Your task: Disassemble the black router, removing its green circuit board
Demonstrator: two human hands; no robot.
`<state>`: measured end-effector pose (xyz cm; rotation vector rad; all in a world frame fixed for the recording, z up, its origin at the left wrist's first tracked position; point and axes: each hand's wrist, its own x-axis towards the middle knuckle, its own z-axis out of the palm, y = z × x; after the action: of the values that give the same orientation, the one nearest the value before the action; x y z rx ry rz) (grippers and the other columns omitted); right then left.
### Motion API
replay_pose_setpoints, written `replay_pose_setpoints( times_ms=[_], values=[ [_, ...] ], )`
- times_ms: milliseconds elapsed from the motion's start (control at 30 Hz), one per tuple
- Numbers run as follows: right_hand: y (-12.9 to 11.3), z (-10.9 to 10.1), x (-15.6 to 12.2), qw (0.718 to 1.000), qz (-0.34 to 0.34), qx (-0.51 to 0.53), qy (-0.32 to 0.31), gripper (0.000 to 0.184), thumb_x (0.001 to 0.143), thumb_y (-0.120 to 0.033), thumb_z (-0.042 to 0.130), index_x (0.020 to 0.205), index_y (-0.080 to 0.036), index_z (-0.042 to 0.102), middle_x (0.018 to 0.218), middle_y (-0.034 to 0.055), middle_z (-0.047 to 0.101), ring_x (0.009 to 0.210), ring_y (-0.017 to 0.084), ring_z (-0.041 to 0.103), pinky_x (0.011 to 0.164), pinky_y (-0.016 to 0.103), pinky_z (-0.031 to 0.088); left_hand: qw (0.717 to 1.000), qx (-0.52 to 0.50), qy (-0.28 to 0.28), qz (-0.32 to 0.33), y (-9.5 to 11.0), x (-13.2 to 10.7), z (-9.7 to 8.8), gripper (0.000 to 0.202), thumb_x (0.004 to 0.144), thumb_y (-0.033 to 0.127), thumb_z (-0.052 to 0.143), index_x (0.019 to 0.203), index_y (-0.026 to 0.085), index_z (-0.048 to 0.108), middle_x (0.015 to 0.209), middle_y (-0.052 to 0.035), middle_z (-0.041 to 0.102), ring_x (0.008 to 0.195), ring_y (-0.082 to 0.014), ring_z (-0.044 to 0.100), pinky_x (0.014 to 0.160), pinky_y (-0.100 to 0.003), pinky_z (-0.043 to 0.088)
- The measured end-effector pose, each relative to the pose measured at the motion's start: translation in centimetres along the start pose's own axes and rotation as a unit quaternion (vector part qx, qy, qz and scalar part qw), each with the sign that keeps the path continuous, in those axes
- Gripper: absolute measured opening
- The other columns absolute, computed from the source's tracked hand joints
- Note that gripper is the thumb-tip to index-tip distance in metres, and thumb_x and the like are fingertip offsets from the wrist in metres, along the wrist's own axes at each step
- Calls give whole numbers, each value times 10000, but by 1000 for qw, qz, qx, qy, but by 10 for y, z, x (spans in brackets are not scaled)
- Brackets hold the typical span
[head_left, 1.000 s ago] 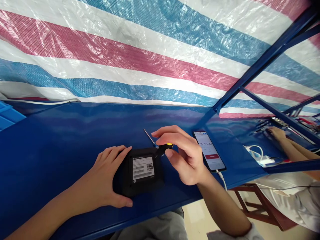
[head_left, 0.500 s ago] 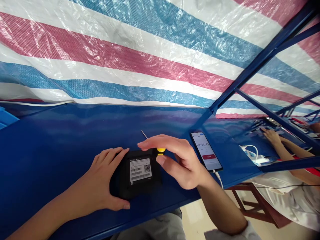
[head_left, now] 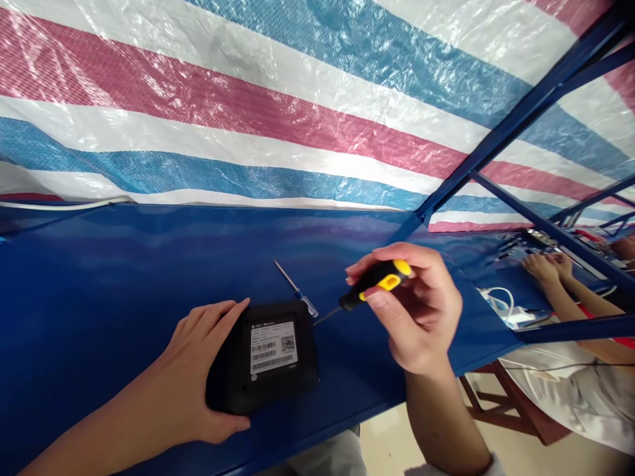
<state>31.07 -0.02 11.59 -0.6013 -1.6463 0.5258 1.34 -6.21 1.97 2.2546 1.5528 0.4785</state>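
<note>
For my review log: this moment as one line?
left hand: holds black square plastic box | right hand: holds black-and-yellow screwdriver | blue table: thin clear-handled screwdriver lying

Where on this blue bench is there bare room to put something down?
The blue bench top is bare from the left hand and black plastic box back to the striped plastic tarp. Crowded: the thin metal screwdriver and right hand with its black-and-yellow screwdriver.

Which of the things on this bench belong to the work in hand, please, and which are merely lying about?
In hand:
- black device, held by the left hand
- black-and-yellow screwdriver, in the right hand

Lying about:
- small clear-handled screwdriver on the blue bench
- a co-worker's hands, busy on the next bench
</note>
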Motion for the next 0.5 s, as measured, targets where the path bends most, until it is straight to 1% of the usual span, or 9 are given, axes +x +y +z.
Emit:
replay_pose_setpoints(
  times_ms=[100, 200, 267, 300, 367, 433, 500],
  values=[
    [-3, -1, 1, 999, -16, -12, 27, 313, 986, -248, 776, 1292, -274, 714, 987, 54, 791, 773, 211, 775, 662, 340, 686, 1000, 3, -6, -15, 1, 0, -1, 1343, 535, 389, 872, 1700, 411, 203, 1627, -110, 442, 1474, -466, 458, 1123, -603, 501],
    [-7, 1, 1, 999, -29, -21, 20, 360, 960, -206, 797, 1305, -278, 724, 1011, 65, 794, 775, 219, 788, 653, 341, 690, 1000, 9, -18, -19, -2, 3, -2, 1408, 448, 450, 924, 1683, 407, 249, 1611, -106, 446, 1453, -489, 465, 1142, -656, 478],
    [-9, 3, 2, 999, -31, -24, 13, 382, 946, -173, 801, 1310, -266, 728, 1007, 69, 802, 780, 222, 794, 652, 338, 691, 999, 19, -27, -8, -5, 6, -2, 1445, 396, 504, 949, 1672, 394, 279, 1613, -115, 441, 1463, -511, 448, 1155, -686, 458],
    [-9, 4, 2, 999, -31, -26, 11, 390, 942, -162, 801, 1312, -259, 728, 999, 69, 807, 781, 223, 796, 652, 336, 692, 999, 23, -30, 0, -6, 8, -3, 1440, 393, 522, 949, 1666, 389, 289, 1616, -118, 439, 1472, -517, 437, 1154, -690, 458],
    [-8, 5, 2, 999, -28, -31, 10, 398, 936, -156, 805, 1313, -255, 727, 984, 62, 813, 779, 220, 796, 655, 330, 692, 999, 23, -29, 9, -5, 11, -3, 1369, 431, 516, 927, 1644, 376, 309, 1615, -117, 444, 1487, -510, 426, 1155, -680, 465],
    [-7, 6, 3, 999, -27, -35, 5, 399, 930, -156, 813, 1309, -249, 727, 971, 54, 816, 775, 213, 793, 656, 321, 692, 1000, 12, -25, 5, 0, 13, -5, 1273, 460, 456, 894, 1601, 360, 337, 1593, -106, 459, 1487, -487, 428, 1168, -670, 462],
    [-7, 6, 4, 999, -31, -34, -2, 393, 926, -147, 814, 1300, -232, 726, 957, 54, 817, 773, 205, 789, 656, 308, 690, 1000, 0, -25, -5, 6, 14, -6, 1215, 448, 393, 878, 1545, 350, 359, 1562, -99, 469, 1478, -472, 426, 1177, -680, 452]
  ],
)
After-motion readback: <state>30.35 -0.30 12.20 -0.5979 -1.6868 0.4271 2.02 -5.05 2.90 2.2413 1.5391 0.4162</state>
